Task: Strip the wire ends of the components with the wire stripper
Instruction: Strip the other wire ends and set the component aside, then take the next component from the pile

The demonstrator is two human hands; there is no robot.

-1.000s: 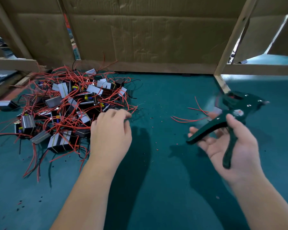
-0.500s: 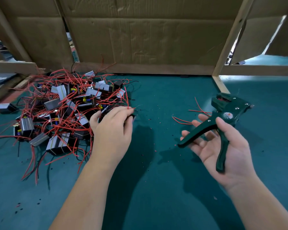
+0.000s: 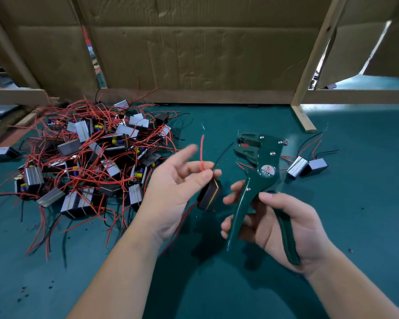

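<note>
Hands: the left hand pinches a black component by its leads between thumb and forefinger, with the other fingers fanned loose. The right hand has thumb and fingers curled round both handles of the wire stripper.
Tool: its handles are spread and unsqueezed, and its mouth faces left towards the leads.
Component: it hangs just below the left thumb, above the green mat and just beside the stripper's handles.
Leads: the red wire stands up from the pinch. The black wire slants towards the tool's mouth, near it but not in it.
Stock: a tangled pile of components lies well to the left. A pair of components sits on the mat to the right of the tool.
Risk, depth: a lead pushed too far into the mouth would probably lose more insulation than wanted.
Risk, aim: both leads are free and springy, so either could bend aside and miss the blades, or both could enter together.
Risk, grip: the pinch is light and the body dangles. The stripper's pull could drag the component from the fingers or strain the leads where they join it.
Risk, fingers: the left fingertips sit near the mouth, so a squeeze made too early could nip them.
</note>
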